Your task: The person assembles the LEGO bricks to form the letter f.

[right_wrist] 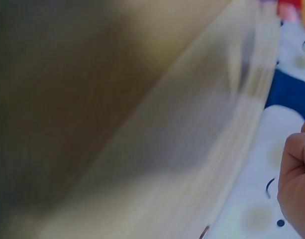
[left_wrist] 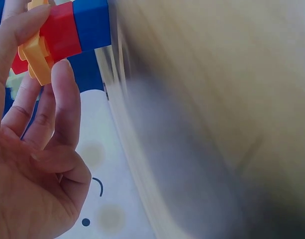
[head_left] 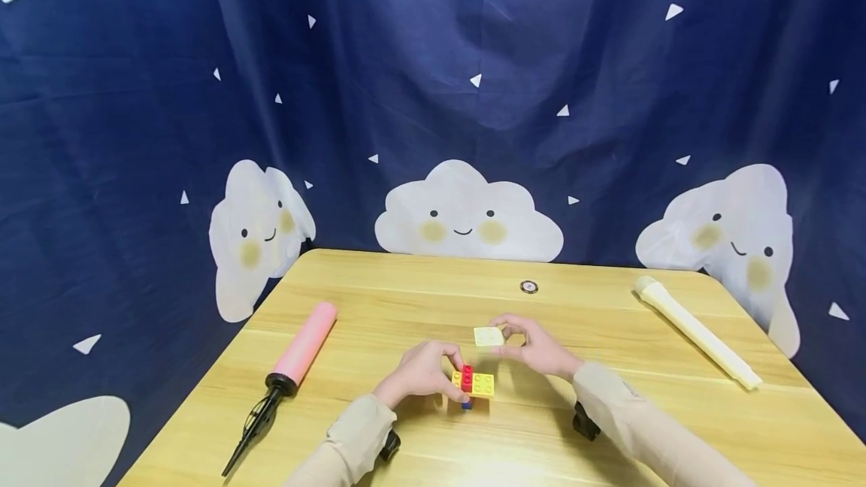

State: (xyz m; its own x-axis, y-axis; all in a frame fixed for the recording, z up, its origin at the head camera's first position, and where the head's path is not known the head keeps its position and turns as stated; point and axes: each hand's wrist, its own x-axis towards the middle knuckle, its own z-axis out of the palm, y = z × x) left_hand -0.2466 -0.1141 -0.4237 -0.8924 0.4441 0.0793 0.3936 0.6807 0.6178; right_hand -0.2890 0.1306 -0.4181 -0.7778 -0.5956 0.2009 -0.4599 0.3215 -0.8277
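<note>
In the head view my left hand [head_left: 421,371] grips a toy brick build [head_left: 482,384], with yellow bricks on top, a red brick [head_left: 467,375] across them and a blue brick [head_left: 467,405] beneath. The left wrist view shows its red and blue bricks [left_wrist: 92,25] between thumb and fingers of the left hand [left_wrist: 38,164]. My right hand [head_left: 537,349] pinches a pale yellow square piece [head_left: 488,336] by its right edge, above and just beyond the build. Whether that piece has studs is unclear. At the right wrist view's edge, part of the right hand [right_wrist: 296,174] appears, its fingertips out of frame.
A pink hand pump [head_left: 307,344] with a black end lies on the wooden table [head_left: 406,291] at left. A cream microphone-shaped stick [head_left: 697,333] lies at right. Near the back is a small round disc [head_left: 529,287]. A blue cloud-print curtain [head_left: 433,111] hangs behind.
</note>
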